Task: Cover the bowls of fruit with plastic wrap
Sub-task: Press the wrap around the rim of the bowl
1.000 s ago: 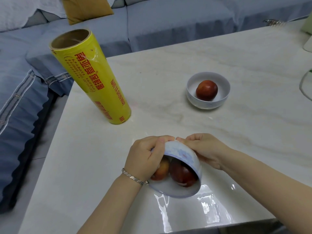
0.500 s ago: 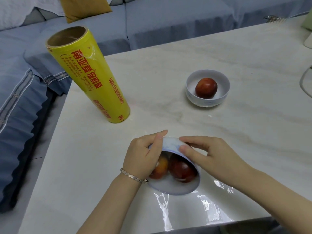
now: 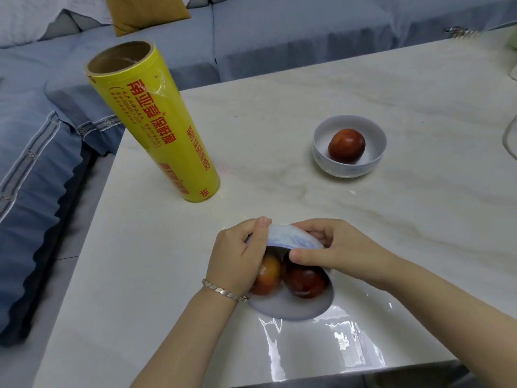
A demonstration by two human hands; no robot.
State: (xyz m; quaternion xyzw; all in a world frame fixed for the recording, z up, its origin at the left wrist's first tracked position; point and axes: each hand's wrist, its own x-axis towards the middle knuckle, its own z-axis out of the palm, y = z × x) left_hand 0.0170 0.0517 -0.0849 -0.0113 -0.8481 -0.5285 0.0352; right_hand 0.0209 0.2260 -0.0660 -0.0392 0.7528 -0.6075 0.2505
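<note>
A white bowl [image 3: 291,240] with a blue pattern is tipped toward me near the table's front edge, holding two red fruits [image 3: 305,278]. Clear plastic wrap [image 3: 330,340] stretches over its mouth and trails shiny onto the table in front. My left hand [image 3: 237,259] grips the bowl's left side. My right hand [image 3: 341,247] grips its right side, thumb pressed on the rim. A second white bowl [image 3: 349,166] with one red fruit [image 3: 346,145] stands uncovered at the right middle. The yellow roll of plastic wrap [image 3: 156,121] stands upright at the left.
The pale marble table [image 3: 279,93] ends at the left beside a blue sofa [image 3: 251,32] with cushions. A mustard cushion [image 3: 145,9] lies at the back. A thin cable [image 3: 507,135] curves at the right edge.
My right hand has shifted on the bowl, moving its thumb onto the rim. The bowl stays tilted toward me between both hands.
</note>
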